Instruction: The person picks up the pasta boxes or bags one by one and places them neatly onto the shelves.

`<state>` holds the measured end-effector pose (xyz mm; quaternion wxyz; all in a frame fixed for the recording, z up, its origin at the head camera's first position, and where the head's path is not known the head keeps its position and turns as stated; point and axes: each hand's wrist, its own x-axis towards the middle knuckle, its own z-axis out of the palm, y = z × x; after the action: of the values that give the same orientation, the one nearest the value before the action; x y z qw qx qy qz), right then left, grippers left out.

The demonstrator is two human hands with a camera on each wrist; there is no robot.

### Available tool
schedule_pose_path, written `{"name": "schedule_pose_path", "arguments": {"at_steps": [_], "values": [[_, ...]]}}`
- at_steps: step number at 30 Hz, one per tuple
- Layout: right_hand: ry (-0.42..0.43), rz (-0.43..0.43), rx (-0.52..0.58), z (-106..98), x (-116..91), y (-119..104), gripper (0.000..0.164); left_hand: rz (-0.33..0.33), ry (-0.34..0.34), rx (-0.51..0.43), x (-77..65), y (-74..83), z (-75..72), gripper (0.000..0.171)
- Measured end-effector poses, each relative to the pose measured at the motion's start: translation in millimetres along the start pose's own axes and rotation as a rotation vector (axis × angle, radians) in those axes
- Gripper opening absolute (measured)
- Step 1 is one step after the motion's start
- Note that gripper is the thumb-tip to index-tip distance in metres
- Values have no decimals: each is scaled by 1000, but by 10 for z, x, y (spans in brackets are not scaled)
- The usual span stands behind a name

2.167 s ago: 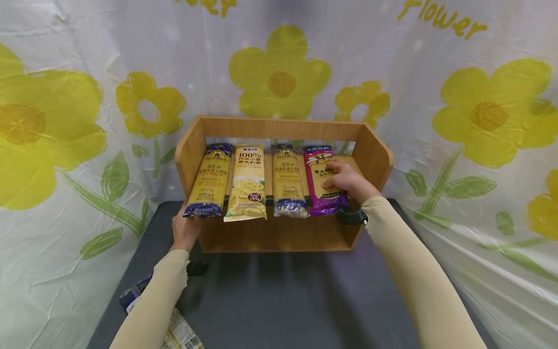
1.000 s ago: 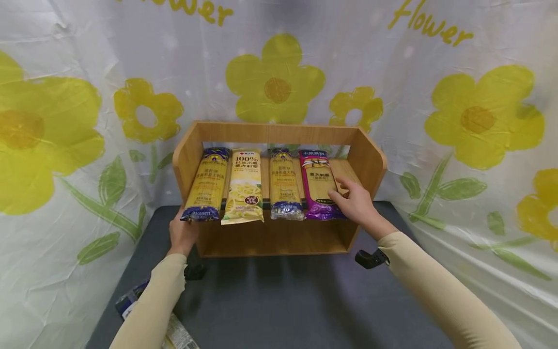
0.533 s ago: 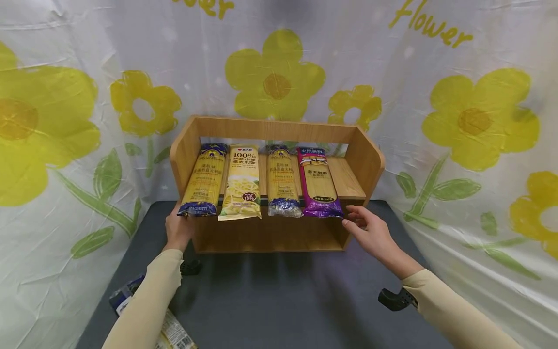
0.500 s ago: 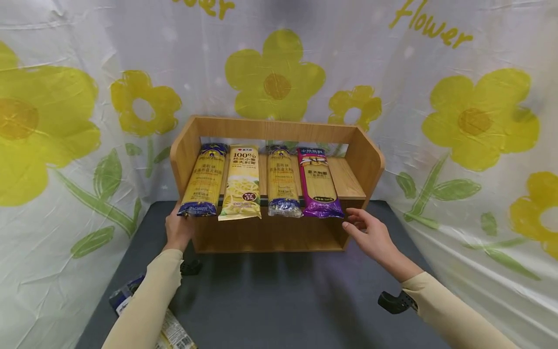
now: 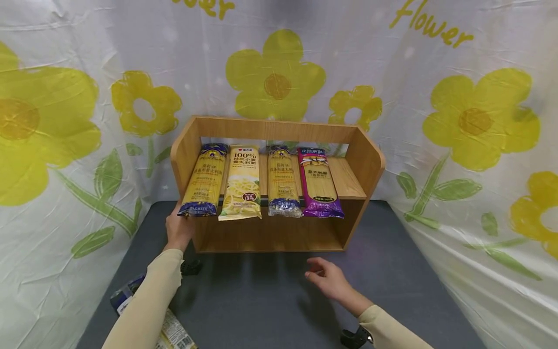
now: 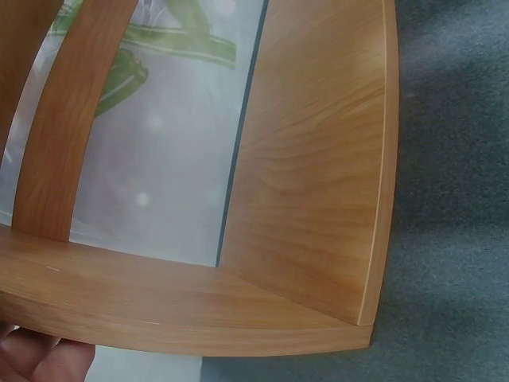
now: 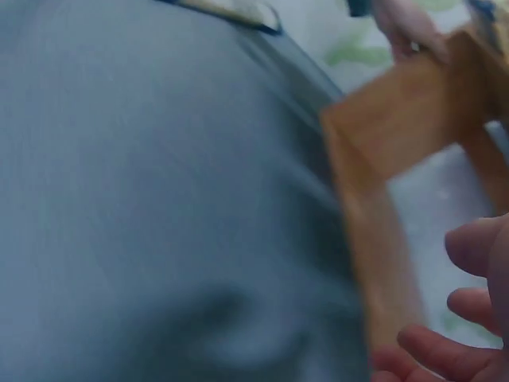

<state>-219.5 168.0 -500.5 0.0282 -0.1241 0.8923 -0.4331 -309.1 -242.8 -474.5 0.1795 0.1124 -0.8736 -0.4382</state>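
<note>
My left hand (image 5: 178, 232) holds the left side panel of a small two-tier wooden shelf (image 5: 370, 167); in the left wrist view its fingers (image 6: 64, 362) show at the panel's outer edge. On the upper tier lie a blue-and-yellow spaghetti pack (image 5: 205, 179), a cream noodle pack (image 5: 241, 182), a second, narrower blue-and-yellow spaghetti pack (image 5: 283, 179) and a purple-edged pasta pack (image 5: 320, 182), side by side with their ends past the tier's front edge. Over the table in front of the shelf, my right hand (image 5: 332, 281) holds nothing, its fingers loosely bent.
Another pasta pack (image 5: 176, 332) lies on the dark grey table (image 5: 253, 310) at the lower left, partly hidden by my left forearm. A white curtain (image 5: 196, 53) with yellow flowers surrounds the table at the back and sides.
My right hand has come off the purple-edged pasta pack, passed the shelf's right front and moved down and left over the table. My left hand stays on the shelf panel.
</note>
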Motion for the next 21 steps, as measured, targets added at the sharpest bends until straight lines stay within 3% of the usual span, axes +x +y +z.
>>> {"name": "schedule_pose_path", "arguments": {"at_steps": [6,11,16,21], "values": [[-179,-53,105,784,-4,-76,41,-2,4,7,-3,3,-15,52],[-304,-48,169,1390,12,-328,40,6,-10,8,-11,24,-23,51],[-402,-27,228,1875,35,-676,39,14,12,10,-31,12,-40,48],[-499,-30,215,2266,43,-939,38,16,7,18,-31,-6,-42,46]]}}
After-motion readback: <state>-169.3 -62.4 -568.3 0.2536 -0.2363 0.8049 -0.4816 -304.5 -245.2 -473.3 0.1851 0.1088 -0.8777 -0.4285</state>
